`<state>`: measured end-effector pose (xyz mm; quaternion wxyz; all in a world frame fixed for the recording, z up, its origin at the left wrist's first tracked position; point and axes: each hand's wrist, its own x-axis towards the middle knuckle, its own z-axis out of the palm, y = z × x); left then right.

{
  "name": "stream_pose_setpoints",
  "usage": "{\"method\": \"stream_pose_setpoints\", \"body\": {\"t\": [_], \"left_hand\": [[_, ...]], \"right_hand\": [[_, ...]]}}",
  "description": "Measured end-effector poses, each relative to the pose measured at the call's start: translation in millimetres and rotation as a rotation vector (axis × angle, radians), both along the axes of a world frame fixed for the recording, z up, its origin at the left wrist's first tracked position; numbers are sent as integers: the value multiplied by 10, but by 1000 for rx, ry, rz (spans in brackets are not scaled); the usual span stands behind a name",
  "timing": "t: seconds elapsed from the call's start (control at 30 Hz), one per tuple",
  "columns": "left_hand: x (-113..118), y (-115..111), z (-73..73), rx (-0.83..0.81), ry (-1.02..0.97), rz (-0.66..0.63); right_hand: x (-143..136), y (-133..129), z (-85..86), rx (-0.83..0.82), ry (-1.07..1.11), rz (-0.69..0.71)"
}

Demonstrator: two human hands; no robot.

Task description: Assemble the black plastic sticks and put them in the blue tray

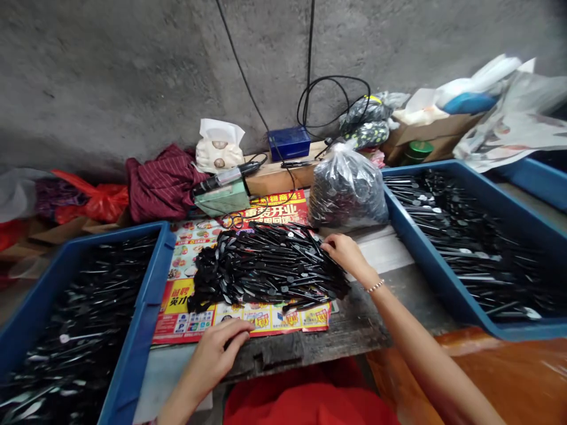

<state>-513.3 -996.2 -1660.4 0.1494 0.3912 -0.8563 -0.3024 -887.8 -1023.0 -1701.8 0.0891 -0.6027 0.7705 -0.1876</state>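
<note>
Right hand [345, 252] at the pile [270, 268], left hand [219, 349] below.
Low, left of centre, the left grip curled narrow; right of centre, fingers bent, the right's hold couldn't be told.

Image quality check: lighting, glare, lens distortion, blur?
Head view: light looks soft and diffuse, no hard-edged shadows standing out; small glints on the black parts pile and the clear plastic bag. Head view: wide-angle stretch on the left bin and right bin near the frame edges. Head view: fine detail soft, dark pieces merging in the pile.
</note>
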Motion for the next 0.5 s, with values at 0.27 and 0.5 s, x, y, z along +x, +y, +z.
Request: {"method": "stream_pose_setpoints", "body": {"t": [0.27,0.5], "left_hand": [[158,55,-48,38,38,173],[629,-186,-171,-262,25,485]], "right_hand": [[-52,319,-93,67,-54,17],[-228,397,-359,175,-266,-44]]}}
